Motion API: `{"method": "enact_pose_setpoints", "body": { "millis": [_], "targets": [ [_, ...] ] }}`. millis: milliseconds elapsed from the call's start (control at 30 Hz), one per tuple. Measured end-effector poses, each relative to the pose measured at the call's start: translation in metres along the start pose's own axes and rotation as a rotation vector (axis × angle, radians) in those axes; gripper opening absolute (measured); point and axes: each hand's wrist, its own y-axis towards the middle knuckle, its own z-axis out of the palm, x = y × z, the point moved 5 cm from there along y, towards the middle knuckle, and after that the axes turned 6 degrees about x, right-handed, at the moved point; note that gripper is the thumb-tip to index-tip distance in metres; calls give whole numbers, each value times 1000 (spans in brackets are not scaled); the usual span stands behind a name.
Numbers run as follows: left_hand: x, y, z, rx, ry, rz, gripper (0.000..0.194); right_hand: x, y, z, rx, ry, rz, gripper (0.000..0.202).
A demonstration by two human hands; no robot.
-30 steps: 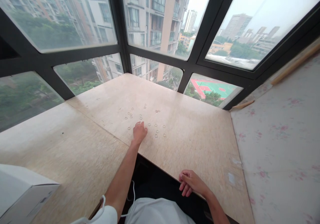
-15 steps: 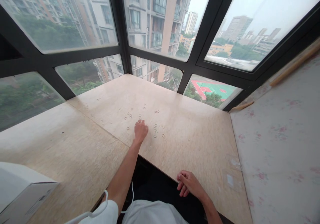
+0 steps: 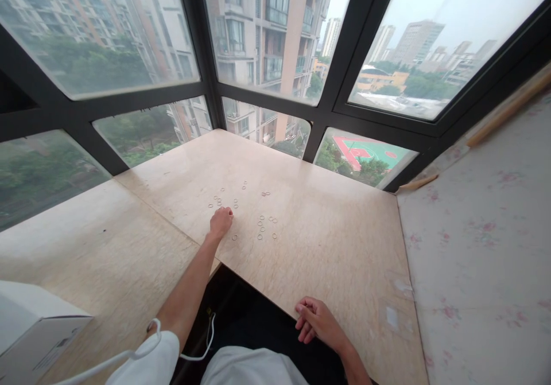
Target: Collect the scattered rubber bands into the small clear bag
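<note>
On the worktop [image 3: 327, 241], by the windows:

Place: wide pale wood worktop, set against dark window frames, with tall buildings and a green court outside.

Small rings [image 3: 262, 229]: many thin little loops, scattered flat on the wood in the middle; some near the left hand, some in a bunch just to its right, more a bit farther back [image 3: 221, 197].

Left hand [image 3: 221, 222]: stretched far out, curled into a loose fist, knuckles up, resting on the wood among the rings. Cannot tell if a ring is inside the fist; fingertips hidden.

Right hand [image 3: 316, 323]: resting at the near edge of the worktop, fingers bent and close together, holding nothing.

One ring [image 3: 235, 237]: lying just beside the left hand, on its right, not touching it.

How the rings handle: likely very light and thin, easy to slide on smooth wood, easy to lose. Too small to tell if hard or stretchy.

Where to take hold: best pinched at the rim with thumb and one finger, or a nail slipped under the edge, since so flat.

Nearby: white box [image 3: 34, 327] at the near left corner; flowered cloth [image 3: 486, 247] on the right; white cord [image 3: 129, 353] by the left sleeve.
</note>
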Motion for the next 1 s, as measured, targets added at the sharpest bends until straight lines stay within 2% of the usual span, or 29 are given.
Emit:
{"method": "enact_pose_setpoints", "body": {
  "millis": [100, 233, 400, 533, 667, 833, 900, 1000],
  "targets": [
    [-15, 7, -3, -12, -88, 22, 13, -2, 1, -1, 23, 22, -18, 46],
    [-55, 21, 3, -8, -259, 113, 11, -2, 1, -3, 48, 66, -43, 52],
    [-105, 34, 30, 4, -457, 147, 19, 2, 1, -6, 78, 136, -81, 55],
    [-121, 28, 53, -37, -547, 78, 23, 2, 0, -7, 89, 166, -94, 55],
    [-138, 0, 75, -90, -579, 37, 23, 4, -1, -6, 97, 175, -101, 53],
    [-180, -60, 103, -115, -584, 26, 18, 7, -2, -6, 125, 192, -101, 52],
    [-198, -88, 117, -88, -575, 70, 10, 6, -1, -6, 146, 188, -100, 51],
    [-217, -132, 140, 20, -492, 231, 9, 4, 1, -5, 170, 168, -97, 50]
  ]
}}
